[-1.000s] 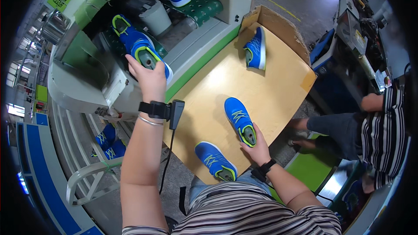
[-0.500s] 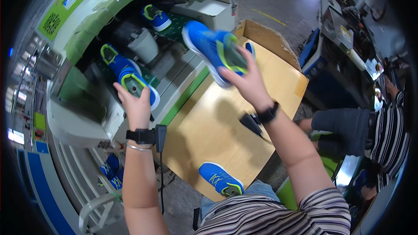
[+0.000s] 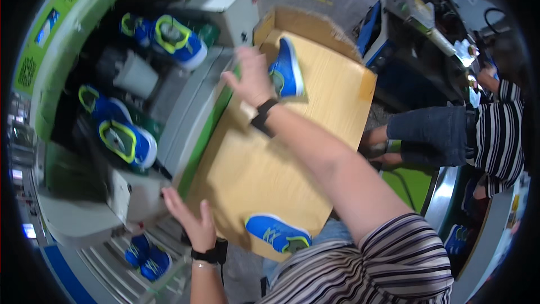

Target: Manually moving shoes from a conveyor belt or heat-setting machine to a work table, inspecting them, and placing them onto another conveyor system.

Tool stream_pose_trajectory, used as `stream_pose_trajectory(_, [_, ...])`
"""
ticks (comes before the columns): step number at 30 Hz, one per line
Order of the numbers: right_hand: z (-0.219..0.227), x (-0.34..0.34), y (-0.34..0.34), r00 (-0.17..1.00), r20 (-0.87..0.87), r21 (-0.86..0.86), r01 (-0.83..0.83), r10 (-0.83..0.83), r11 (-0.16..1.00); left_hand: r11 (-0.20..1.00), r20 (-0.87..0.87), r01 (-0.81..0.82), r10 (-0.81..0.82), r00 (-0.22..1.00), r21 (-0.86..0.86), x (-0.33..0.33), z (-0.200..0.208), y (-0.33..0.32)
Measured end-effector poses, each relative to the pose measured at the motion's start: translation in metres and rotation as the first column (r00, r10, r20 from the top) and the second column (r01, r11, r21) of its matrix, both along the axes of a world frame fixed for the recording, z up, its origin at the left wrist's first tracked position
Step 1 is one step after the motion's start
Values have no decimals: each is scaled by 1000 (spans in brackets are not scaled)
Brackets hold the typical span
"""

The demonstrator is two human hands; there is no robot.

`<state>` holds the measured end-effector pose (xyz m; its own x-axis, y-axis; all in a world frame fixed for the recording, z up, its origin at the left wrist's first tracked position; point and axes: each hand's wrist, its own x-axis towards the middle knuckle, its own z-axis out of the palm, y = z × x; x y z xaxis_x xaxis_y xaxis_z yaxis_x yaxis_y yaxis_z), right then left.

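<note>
Both spread wide, the right hand (image 3: 251, 76) is hovering near a blue shoe (image 3: 291, 72) at the far end of the table (image 3: 256, 183), and the left hand (image 3: 196, 226) beside its left edge. More shoes (image 3: 190, 48) are sitting in the machine (image 3: 191, 114) left of the table.

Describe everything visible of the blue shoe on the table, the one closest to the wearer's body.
The blue shoe has what looks like a fabric upper with pale yellow-green crossed lacing and a white sole edge along its far side. A grey-green insert shows in its opening. It sits upright near the near edge of the wood-look table, toe toward the picture's left, heel toward the wearer. Neither the left hand nor the right hand touches it.
</note>
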<state>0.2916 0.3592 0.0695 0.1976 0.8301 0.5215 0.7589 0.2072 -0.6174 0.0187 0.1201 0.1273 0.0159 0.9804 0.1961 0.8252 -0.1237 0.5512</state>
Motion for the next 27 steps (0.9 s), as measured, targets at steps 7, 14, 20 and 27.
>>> stream_pose_trajectory(7, [-68,151,-17,962,215,-334,235,-169,913,764,-209,-42,-123,970,-644,-31,-108,-90])
stream_pose_trajectory(14, [-80,207,-90,759,-576,-473,-9,-302,881,757,-229,-44,-140,963,-651,-27,-142,-88])
stream_pose_trajectory(20, [-74,114,-197,878,-472,-462,-175,-74,869,723,-219,-48,-145,965,-690,-24,-144,-93])
stream_pose_trajectory(27, [-58,15,-287,910,-336,-519,-395,244,758,764,-234,-47,-137,963,-644,-26,-147,-94])
